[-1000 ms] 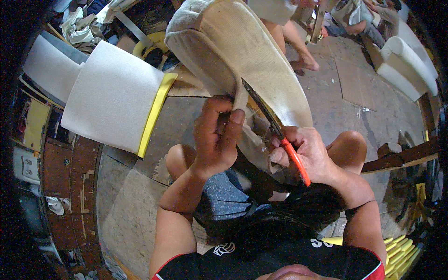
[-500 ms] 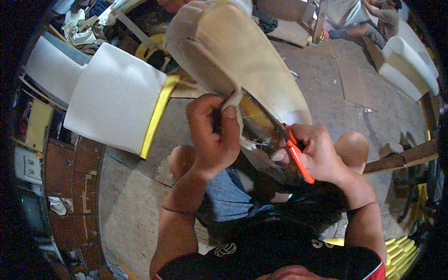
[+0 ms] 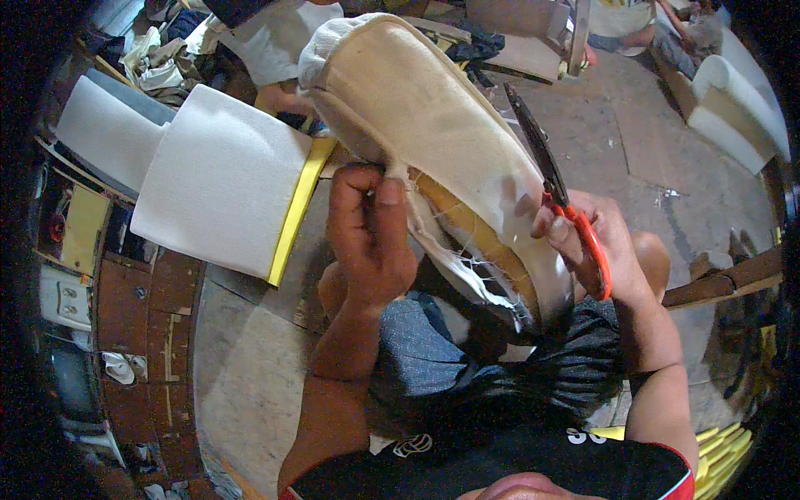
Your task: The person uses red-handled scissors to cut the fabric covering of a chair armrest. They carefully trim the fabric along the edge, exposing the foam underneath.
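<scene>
Cushion (image 3: 433,117), cream fabric cover, lay tilted across the lap, one end resting by the knees. Left hand (image 3: 367,229) was closed tight, pinching a frayed fabric strip (image 3: 446,258) at the cushion's lower edge. Right hand (image 3: 596,242) was wrapped around orange-handled scissors (image 3: 554,187), blades pointing up and away, lying against the cover. White foam block (image 3: 221,179) with yellow edge sat just left of the cushion.

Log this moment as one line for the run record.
left hand: pinching frayed fabric edge | right hand: holds orange-handled scissors, blades up off cloth | padded cushion: across lap | white foam block: left
</scene>
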`<state>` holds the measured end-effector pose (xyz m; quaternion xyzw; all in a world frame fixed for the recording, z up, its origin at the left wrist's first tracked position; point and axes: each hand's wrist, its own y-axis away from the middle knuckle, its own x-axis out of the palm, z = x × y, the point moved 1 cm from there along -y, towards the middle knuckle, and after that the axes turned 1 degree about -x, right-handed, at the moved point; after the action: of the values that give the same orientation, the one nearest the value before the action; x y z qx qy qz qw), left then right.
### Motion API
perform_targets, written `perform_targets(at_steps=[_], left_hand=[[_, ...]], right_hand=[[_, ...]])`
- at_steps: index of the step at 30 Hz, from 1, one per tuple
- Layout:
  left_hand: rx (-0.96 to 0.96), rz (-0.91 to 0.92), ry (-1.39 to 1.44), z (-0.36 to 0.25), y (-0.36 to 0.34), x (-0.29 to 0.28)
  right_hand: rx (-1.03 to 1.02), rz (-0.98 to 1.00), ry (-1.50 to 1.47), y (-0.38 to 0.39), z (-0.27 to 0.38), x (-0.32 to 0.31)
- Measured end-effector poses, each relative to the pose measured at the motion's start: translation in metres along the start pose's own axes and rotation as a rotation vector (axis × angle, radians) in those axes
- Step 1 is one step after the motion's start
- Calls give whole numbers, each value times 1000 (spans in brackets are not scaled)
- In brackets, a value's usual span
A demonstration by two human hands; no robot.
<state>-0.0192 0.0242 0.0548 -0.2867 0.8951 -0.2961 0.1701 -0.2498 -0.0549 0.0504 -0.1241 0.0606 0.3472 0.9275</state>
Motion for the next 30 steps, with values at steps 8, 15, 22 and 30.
perform_targets(at_steps=[8,15,22,30], left_hand=[[177,32,26,9,2,8],[143,47,-61,1,3,6],[121,64,-39,3,4,6],[204,64,-2,8,2,6]], right_hand=[[96,295,-11,9,-12,25],[52,302,29,7,-14,33],[100,304,0,6,-15,33],[53,196,-53,4,-12,39]])
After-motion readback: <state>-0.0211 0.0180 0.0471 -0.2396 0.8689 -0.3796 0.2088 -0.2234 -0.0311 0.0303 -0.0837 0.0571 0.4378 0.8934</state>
